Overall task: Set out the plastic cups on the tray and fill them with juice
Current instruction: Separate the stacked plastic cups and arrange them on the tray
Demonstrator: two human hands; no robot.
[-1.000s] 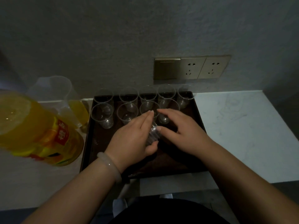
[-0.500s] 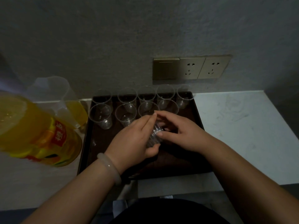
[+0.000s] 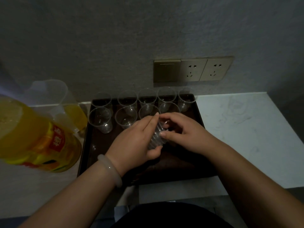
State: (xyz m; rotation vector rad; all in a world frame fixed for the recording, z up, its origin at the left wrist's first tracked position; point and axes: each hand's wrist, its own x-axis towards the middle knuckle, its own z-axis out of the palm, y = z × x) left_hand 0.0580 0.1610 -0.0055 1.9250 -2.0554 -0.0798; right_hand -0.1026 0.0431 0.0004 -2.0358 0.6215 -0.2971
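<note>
A dark brown tray [image 3: 202, 119] lies on the white counter against the wall. Several clear plastic cups [image 3: 100, 120] stand upright on it in two rows at the back. Over the tray's middle my left hand [image 3: 134, 139] grips a stack of clear cups [image 3: 156, 137] lying on its side. My right hand [image 3: 182, 130] pinches the stack's open end with curled fingers. A large bottle of orange juice [image 3: 32, 137] with a red and yellow label stands left of the tray.
A clear plastic pitcher [image 3: 54, 99] with some yellow juice stands behind the bottle by the wall. Wall sockets [image 3: 204, 69] sit above the tray. White counter [image 3: 246, 125] stretches to the right. The counter's front edge runs just below the tray.
My right hand's fingers have curled in round the open end of the cup stack. My left hand has held nearly still.
</note>
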